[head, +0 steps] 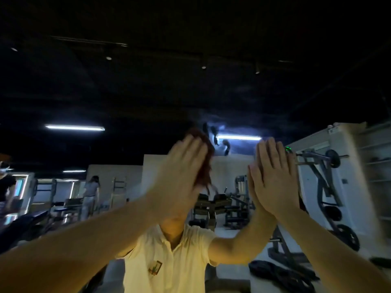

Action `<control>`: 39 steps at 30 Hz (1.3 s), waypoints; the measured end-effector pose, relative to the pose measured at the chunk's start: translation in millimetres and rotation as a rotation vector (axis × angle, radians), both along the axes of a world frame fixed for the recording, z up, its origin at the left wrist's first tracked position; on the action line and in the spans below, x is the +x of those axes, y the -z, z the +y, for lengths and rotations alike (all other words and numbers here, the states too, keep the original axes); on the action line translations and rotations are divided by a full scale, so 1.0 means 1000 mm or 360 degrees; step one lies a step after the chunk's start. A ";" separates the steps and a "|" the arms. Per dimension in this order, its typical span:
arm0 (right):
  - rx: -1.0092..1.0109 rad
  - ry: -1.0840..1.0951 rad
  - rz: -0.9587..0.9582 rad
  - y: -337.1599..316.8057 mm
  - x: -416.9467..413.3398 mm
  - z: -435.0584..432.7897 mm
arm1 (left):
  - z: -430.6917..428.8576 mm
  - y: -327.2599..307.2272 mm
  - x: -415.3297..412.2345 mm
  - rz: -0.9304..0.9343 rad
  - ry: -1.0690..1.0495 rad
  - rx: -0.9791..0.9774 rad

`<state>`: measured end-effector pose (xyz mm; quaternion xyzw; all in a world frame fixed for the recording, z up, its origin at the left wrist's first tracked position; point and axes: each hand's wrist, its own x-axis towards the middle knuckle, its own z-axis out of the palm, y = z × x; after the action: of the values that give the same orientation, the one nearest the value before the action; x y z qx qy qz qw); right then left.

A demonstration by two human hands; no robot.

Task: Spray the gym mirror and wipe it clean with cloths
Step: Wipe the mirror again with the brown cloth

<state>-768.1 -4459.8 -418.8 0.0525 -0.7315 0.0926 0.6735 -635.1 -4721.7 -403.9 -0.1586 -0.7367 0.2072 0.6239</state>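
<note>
Up on the mirror [127, 92], left of centre, our left hand [179, 166] presses a reddish-brown cloth [206, 163] flat to the glass. Fingers straight and close together, not curled round it. The cloth sticks out past the fingertips and the right edge of the palm. This hand is motion-blurred. To the right, apart from it, our right hand [275, 176] lies flat on the glass, fingers straight and slightly spread, meeting its own reflection. We cannot tell if anything is under that palm. Wet smears [220, 142] sit just above and between the hands. The reflection shows our pale shirt [169, 261] near, a weight machine [323, 187] at right and tube lights [74, 127] far back.
</note>
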 end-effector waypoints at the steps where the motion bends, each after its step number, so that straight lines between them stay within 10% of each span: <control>1: 0.0022 -0.0010 0.0018 0.004 -0.002 -0.001 | 0.000 0.024 0.001 -0.0065 -0.0009 -0.0161; 5: 0.0070 -0.0083 0.0050 0.006 0.009 0.004 | -0.010 0.004 -0.005 -0.0138 -0.0217 -0.0486; 13: 0.0116 -0.0091 0.0008 0.006 0.018 0.005 | 0.044 -0.133 -0.015 0.0118 0.0030 0.0556; 22: 0.0140 -0.0157 -0.0007 0.006 0.029 0.006 | 0.002 0.000 -0.002 -0.0097 -0.0331 -0.0761; 31: 0.0144 -0.0174 0.0038 0.006 0.027 0.005 | 0.062 -0.117 -0.011 0.0046 -0.0127 0.0393; 39: 0.0131 -0.0212 -0.0010 0.007 0.033 0.004 | 0.030 -0.004 -0.005 -0.0188 -0.0156 -0.0298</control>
<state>-735.1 -4455.3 -425.7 0.1285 -0.7316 0.1072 0.6609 -640.5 -4691.3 -399.5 -0.1920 -0.7565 0.2955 0.5510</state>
